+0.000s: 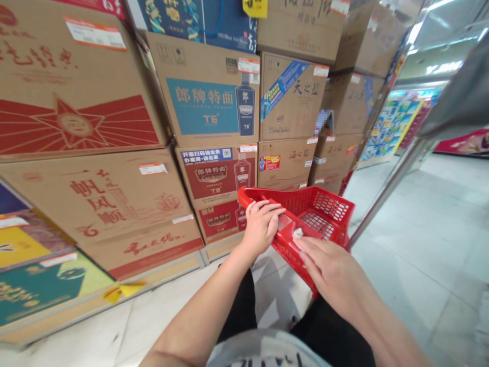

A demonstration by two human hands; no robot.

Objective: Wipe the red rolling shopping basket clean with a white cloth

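A red plastic shopping cart point(332, 196) with a perforated basket stands in front of me, slanting away to the right. My left hand point(262, 224) is closed over the left part of its red handle, fingers lying across the top. A small white crumpled wipe point(298, 233) shows at the fingertips of my right hand point(324, 262), pressed against the handle's upper surface. The right fingers are held together, and the palm side is hidden. Between the two hands a greyish panel point(283, 223) sits on the handle.
Stacked cardboard cartons point(214, 92) line the left side on a low platform point(206, 255), a yellow tag point(122, 291) at its edge. To the right, a slanted metal pole point(385, 196) carries a grey sheet point(458, 97). Pale floor tiles point(424, 244) stretch toward lit shelves point(397, 122).
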